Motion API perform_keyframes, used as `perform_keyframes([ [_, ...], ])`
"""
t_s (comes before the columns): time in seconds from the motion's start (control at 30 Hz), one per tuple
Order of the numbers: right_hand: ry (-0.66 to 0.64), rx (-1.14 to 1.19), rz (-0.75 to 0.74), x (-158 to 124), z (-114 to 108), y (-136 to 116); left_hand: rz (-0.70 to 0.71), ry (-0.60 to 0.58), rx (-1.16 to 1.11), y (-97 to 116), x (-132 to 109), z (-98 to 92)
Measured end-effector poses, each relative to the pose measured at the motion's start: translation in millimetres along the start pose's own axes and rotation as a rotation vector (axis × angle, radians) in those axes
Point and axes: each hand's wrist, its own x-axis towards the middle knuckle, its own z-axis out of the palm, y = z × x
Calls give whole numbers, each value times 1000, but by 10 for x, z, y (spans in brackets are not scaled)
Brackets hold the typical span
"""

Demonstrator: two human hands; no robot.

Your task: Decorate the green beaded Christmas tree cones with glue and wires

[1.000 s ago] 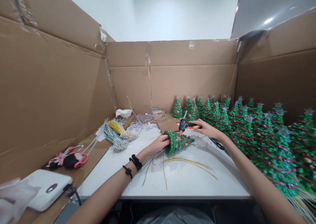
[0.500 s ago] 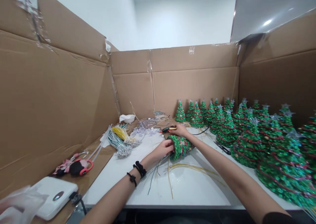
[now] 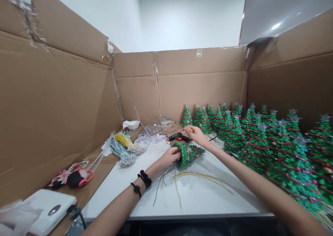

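A small green tinsel Christmas tree (image 3: 191,154) with red garland lies on its side on the white board, base facing left. My left hand (image 3: 172,155) grips it at the base, fingers partly hidden inside the opening. Loose wires trail from the base beneath that hand. Just above the tree, my right hand (image 3: 197,135) is closed on a short tan stick-like piece, whose exact kind I cannot make out. A black and orange glue gun (image 3: 179,136) rests on the board, left of and below my right hand.
Rows of finished-looking trees (image 3: 260,138) fill the right side. Bundles of wired lights (image 3: 126,149) lie left, near a white bowl (image 3: 131,125). Yellow wires (image 3: 205,176) spread in front of the tree. A white device (image 3: 49,210) sits front left. Cardboard walls (image 3: 203,86) surround the table.
My right hand has lifted away from beside the glue gun with the tan piece, leaving the gun in fuller view. The tree's pointed end now shows. The camera view has shifted slightly.
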Motion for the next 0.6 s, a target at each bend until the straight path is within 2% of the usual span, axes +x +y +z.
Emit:
perform_keyframes([
  [0.07, -54, 178, -130, -205, -88, -84, 17, -12, -6, 13, -3, 0],
  [0.17, -152, 254, -207, -433, -152, -143, 16, 1, 26, 31, -4, -8],
  [0.37, -307, 309, -211, -503, -162, -111, -20, 4, 53, 81, 17, -1],
  [0.6, -320, 322, -159, -508, -149, -51, -30, -22, 71, 72, 43, -16],
])
